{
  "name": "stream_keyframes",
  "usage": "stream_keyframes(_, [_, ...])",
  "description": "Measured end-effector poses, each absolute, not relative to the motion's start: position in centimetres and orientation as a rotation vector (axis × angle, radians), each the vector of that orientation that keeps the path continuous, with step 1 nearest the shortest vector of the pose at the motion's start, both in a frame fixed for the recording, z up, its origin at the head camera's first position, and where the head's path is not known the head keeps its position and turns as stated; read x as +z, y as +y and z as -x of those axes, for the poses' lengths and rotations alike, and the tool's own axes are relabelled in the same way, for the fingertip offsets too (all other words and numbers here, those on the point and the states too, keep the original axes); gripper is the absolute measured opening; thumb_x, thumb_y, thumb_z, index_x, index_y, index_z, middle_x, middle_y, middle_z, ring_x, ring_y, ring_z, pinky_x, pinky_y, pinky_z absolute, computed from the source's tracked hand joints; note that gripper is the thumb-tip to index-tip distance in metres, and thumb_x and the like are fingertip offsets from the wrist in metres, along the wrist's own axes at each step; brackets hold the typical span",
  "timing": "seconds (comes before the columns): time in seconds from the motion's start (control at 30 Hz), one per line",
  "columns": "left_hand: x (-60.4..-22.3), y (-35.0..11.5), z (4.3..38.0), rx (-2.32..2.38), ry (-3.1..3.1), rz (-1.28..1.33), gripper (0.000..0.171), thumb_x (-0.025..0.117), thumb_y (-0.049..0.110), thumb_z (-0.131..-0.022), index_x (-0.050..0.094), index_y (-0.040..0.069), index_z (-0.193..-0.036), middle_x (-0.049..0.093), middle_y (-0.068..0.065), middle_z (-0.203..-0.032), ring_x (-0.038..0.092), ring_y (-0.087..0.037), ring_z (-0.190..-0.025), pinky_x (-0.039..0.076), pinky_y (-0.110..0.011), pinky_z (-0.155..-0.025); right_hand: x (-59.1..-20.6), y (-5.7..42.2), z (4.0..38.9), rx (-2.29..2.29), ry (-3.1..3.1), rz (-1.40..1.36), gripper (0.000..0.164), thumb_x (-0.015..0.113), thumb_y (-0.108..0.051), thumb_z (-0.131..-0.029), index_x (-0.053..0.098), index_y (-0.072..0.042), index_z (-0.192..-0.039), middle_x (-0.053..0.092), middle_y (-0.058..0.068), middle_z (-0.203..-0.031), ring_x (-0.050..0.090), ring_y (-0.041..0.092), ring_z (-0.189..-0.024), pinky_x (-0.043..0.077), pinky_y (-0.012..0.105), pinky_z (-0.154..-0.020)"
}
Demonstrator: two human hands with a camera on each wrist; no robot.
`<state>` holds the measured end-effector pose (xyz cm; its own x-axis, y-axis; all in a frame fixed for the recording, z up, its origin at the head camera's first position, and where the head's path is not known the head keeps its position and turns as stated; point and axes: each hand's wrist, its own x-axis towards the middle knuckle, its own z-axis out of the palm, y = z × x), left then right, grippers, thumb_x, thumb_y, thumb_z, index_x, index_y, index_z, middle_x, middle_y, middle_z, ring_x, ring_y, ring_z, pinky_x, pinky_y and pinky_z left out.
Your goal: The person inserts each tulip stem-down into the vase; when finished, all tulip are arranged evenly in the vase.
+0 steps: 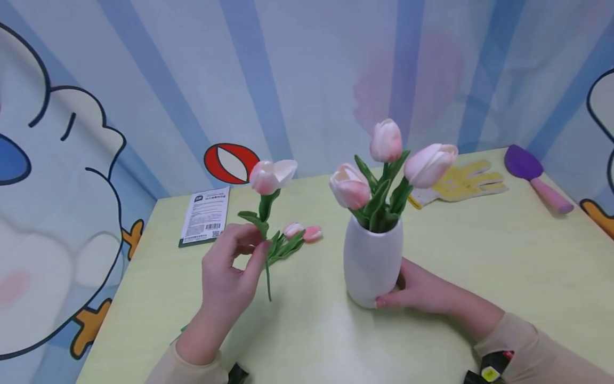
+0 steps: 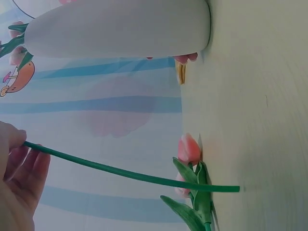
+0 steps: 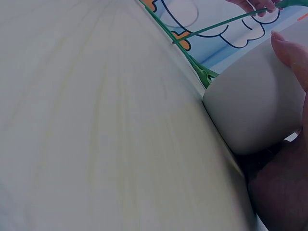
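Observation:
Between the thumb and fingers of my left hand [image 1: 232, 266] I pinch the stem of a pink and white tulip [image 1: 269, 177]. Its green stem [image 2: 134, 177] hangs down below the fingers, over the table. To the right stands a white vase [image 1: 373, 261], upright on the table, with several pink tulips [image 1: 386, 141] in it. My right hand [image 1: 424, 288] grips the lower right side of the vase, thumb in front; its other fingers are mostly hidden behind. More tulips [image 1: 293, 240] lie on the table just behind my left hand, their stems partly covered by it.
A printed white packet [image 1: 205, 216] lies at the back left of the pale table [image 1: 307, 341]. At the back right are a yellow and white work glove [image 1: 470, 182] and a purple trowel [image 1: 525, 162] with a pink handle. A striped blue backdrop [image 1: 316, 80] rises behind the table.

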<state>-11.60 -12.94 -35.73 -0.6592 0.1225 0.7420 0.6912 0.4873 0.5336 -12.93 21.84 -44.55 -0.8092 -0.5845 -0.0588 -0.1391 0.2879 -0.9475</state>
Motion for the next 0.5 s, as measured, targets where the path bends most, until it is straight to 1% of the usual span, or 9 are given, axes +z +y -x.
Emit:
stream_keyframes(0.07, [-35.85, -13.06, 11.63, -1.162, -2.037, 0.694, 0.029, 0.076, -0.012, -0.084, 0.065, -0.003, -0.11, 0.071, -0.008, -0.098, 0.069, -0.016, -0.085, 0.059, -0.017, -0.077, -44.54, 21.78, 12.96, -1.529, 2.169, 0.66, 0.089, 0.084, -0.022, -0.086, 0.031, -0.004, -0.154, 0.048, 0.017, -0.151, 0.047, 0.039, -0.138, 0.037, 0.056, -0.114])
stream_keyframes(0.1, [-35.9, -13.11, 11.63, -1.172, -2.023, 0.702, 0.029, 0.076, -0.013, -0.084, 0.065, -0.004, -0.109, 0.071, -0.008, -0.098, 0.069, -0.016, -0.085, 0.059, -0.017, -0.077, -44.59, 21.76, 12.96, -1.527, 2.172, 0.663, 0.088, 0.085, -0.022, -0.086, 0.031, -0.004, -0.153, 0.048, 0.017, -0.151, 0.048, 0.038, -0.138, 0.038, 0.052, -0.115])
stream_keyframes(0.2, [-36.05, -13.13, 11.49, -1.22, -2.037, 0.703, 0.029, 0.074, -0.014, -0.085, 0.064, -0.004, -0.11, 0.071, -0.01, -0.098, 0.069, -0.017, -0.086, 0.06, -0.019, -0.076, -44.81, 21.7, 12.86, -1.534, 2.171, 0.672, 0.085, 0.084, -0.021, -0.086, 0.034, -0.005, -0.152, 0.051, 0.016, -0.149, 0.05, 0.035, -0.136, 0.042, 0.036, -0.112])
stream_keyframes(0.3, [-36.15, -13.02, 11.32, -1.248, -2.089, 0.672, 0.029, 0.074, -0.011, -0.087, 0.064, -0.002, -0.112, 0.071, -0.01, -0.099, 0.07, -0.018, -0.089, 0.06, -0.02, -0.077, -45.11, 21.66, 12.77, -1.558, 2.157, 0.69, 0.079, 0.084, -0.018, -0.087, 0.038, -0.004, -0.149, 0.054, 0.016, -0.145, 0.054, 0.028, -0.131, 0.044, 0.022, -0.107])
stream_keyframes(0.43, [-36.01, -12.83, 11.17, -1.265, -2.131, 0.645, 0.027, 0.075, -0.007, -0.089, 0.064, 0.0, -0.113, 0.072, -0.01, -0.099, 0.07, -0.017, -0.09, 0.061, -0.021, -0.078, -45.16, 21.71, 12.79, -1.588, 2.137, 0.727, 0.074, 0.083, -0.014, -0.087, 0.041, 0.0, -0.146, 0.057, 0.018, -0.14, 0.058, 0.016, -0.125, 0.047, 0.022, -0.103])
stream_keyframes(0.5, [-35.88, -12.77, 11.17, -1.271, -2.133, 0.643, 0.027, 0.075, -0.006, -0.089, 0.064, 0.001, -0.113, 0.072, -0.009, -0.1, 0.07, -0.017, -0.09, 0.061, -0.021, -0.078, -45.04, 21.75, 12.82, -1.596, 2.136, 0.744, 0.073, 0.082, -0.013, -0.087, 0.042, 0.002, -0.145, 0.058, 0.02, -0.138, 0.06, 0.012, -0.122, 0.048, 0.022, -0.102])
